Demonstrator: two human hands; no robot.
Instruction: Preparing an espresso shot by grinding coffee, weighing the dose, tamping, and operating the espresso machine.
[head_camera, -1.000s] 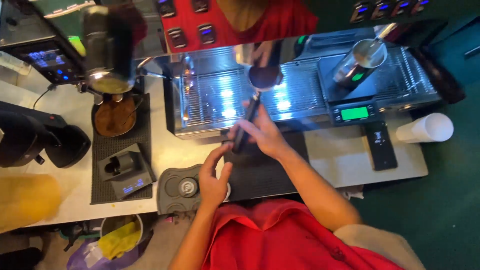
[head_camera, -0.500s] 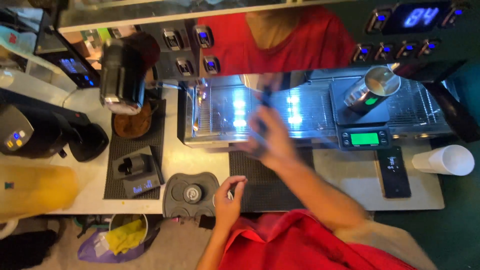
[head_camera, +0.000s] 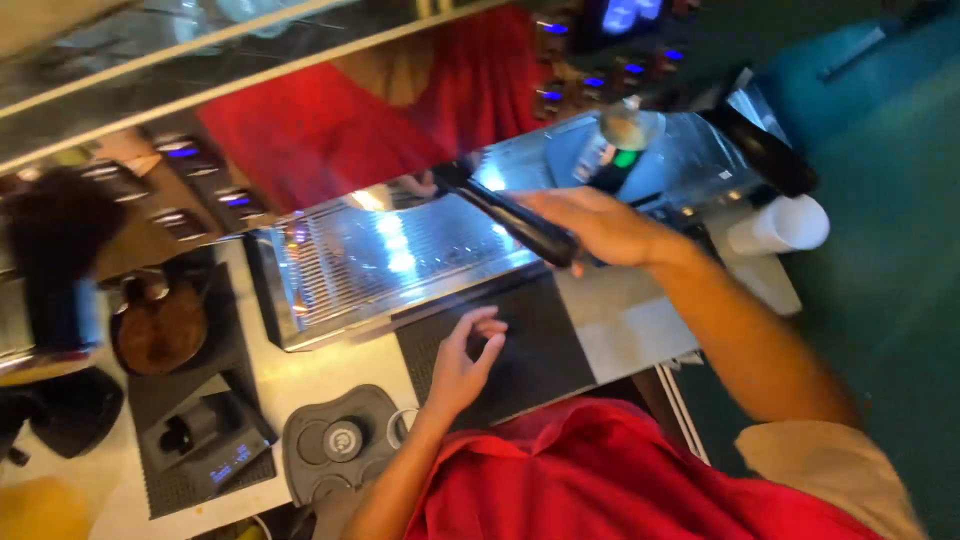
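Note:
My right hand (head_camera: 598, 228) grips the black handle of a portafilter (head_camera: 508, 214), held over the steel drip tray (head_camera: 370, 262) of the espresso machine with its far end pointing up toward the machine front. My left hand (head_camera: 462, 362) hovers open, fingers loosely curled, above a black rubber mat (head_camera: 540, 345) on the white counter. A round tamping station (head_camera: 338, 442) lies just left of that hand.
A small scale (head_camera: 215, 462) on a ribbed black mat sits at the lower left, with a grinder (head_camera: 55, 262) and its round brown tray (head_camera: 160, 328) above it. A metal milk jug (head_camera: 628, 128) stands on a scale at the machine's right, and a white paper cup (head_camera: 782, 228) beyond.
The view has swung and tilted. My right hand has lifted the portafilter up and to the right over the drip tray. My left hand has stayed low near the mat.

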